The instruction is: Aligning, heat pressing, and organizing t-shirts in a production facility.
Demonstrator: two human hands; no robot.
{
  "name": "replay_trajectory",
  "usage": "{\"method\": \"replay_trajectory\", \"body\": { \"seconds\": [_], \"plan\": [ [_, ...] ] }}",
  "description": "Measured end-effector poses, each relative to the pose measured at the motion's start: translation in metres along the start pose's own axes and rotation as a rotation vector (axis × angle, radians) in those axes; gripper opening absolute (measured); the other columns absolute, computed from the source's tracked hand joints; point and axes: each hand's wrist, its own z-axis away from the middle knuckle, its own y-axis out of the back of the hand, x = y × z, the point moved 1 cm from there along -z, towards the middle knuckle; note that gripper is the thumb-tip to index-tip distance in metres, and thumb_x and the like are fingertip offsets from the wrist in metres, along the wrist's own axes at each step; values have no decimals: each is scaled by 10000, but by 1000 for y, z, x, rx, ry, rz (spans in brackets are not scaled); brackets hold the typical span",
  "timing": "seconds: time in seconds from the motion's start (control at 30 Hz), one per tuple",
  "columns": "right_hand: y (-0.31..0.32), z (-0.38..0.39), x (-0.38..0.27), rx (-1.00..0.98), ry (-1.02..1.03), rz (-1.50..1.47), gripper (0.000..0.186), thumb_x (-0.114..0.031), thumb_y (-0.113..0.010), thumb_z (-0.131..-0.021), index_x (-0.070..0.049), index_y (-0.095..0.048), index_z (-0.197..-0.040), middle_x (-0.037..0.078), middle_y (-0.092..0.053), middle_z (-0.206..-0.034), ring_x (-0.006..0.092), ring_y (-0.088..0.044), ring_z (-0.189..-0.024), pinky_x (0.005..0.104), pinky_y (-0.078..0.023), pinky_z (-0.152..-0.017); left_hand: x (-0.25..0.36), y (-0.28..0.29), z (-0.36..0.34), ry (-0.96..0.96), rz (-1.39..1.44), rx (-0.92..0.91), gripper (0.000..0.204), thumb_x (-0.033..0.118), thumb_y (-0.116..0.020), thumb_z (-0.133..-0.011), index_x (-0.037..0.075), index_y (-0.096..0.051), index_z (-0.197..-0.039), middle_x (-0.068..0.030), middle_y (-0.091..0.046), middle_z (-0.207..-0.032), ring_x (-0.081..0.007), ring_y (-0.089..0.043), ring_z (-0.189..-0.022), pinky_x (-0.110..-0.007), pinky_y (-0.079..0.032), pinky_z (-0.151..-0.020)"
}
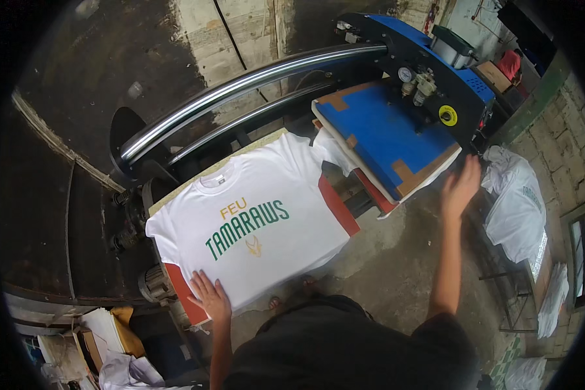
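A white T-shirt (276, 179) with green and gold lettering and a small gold emblem lies spread face up, collar away from me, over a red-edged press bed (339, 207). My left hand (209, 298) rests flat on its lower left corner, fingers stretched. Right of it, a blue heat-press plate (383, 133) with brown tape patches sits over a second bed, with white cloth (331, 148) showing from beneath it. My right hand (460, 188) is raised at the plate's near right corner, fingers extended and holding nothing.
Steel rails (253, 75) run behind the beds to a blue and black press head carrying a pressure gauge (404, 75) and a yellow-ringed button (447, 116). At right, printed white shirts (515, 201) are heaped on a bench. Cartons and cloth (127, 370) lie at lower left.
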Motion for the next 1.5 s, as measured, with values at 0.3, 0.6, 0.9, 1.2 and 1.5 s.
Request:
{"method": "replay_trajectory", "body": {
  "seconds": [0.3, 0.6, 0.9, 1.2, 1.5],
  "plan": [
    [-83, -67, 160, -586, -99, 242, 381, -217, -595, -751, -72, -565, -1102, 164, -549, -1149, 325, -436, -1174, 430, -378, -938, 51, -3, 14, -186, 138, 5, 503, 279, -410, -907, 163, -285, -1381, -75, -225, -1449, -273, -209, -1331, -560, -95, -1045],
    [-116, -67, 197, -670, -53, 154, 312, -209, -593, -739, 4, -583, -967, 237, -566, -984, 394, -510, -969, 455, -404, -847, -4, 9, 46, -88, 12, 37, 497, 297, -402, -913, 211, -279, -1386, -33, -221, -1453, -246, -220, -1328, -520, -110, -1062],
    [-68, -54, 123, -602, -236, 301, 348, -211, -559, -770, -84, -572, -1094, 157, -552, -1091, 331, -504, -1056, 476, -430, -849, -14, 10, 63, -13, 64, 84, 486, 340, -362, -928, 184, -288, -1382, -40, -227, -1450, -213, -217, -1332, -593, -21, -1035],
    [12, -16, -8, -583, -242, 281, 414, -326, -606, -781, -111, -553, -1130, 131, -518, -1201, 280, -427, -1190, 591, -393, -823, -45, 15, 105, -61, 127, 84, 515, 280, -412, -914, 149, -259, -1388, -41, -201, -1457, -236, -187, -1341, -594, -31, -1031],
    [97, 32, -108, -417, 78, -230, 297, -231, -403, -896, 6, -578, -856, 198, -592, -919, 330, -521, -1001, 497, -249, -1007, -135, -52, 227, 314, 381, -136, 596, 291, -448, -897, 106, -190, -1401, -178, -79, -1464, -339, -237, -1306, -583, -203, -991]
  ]
}}
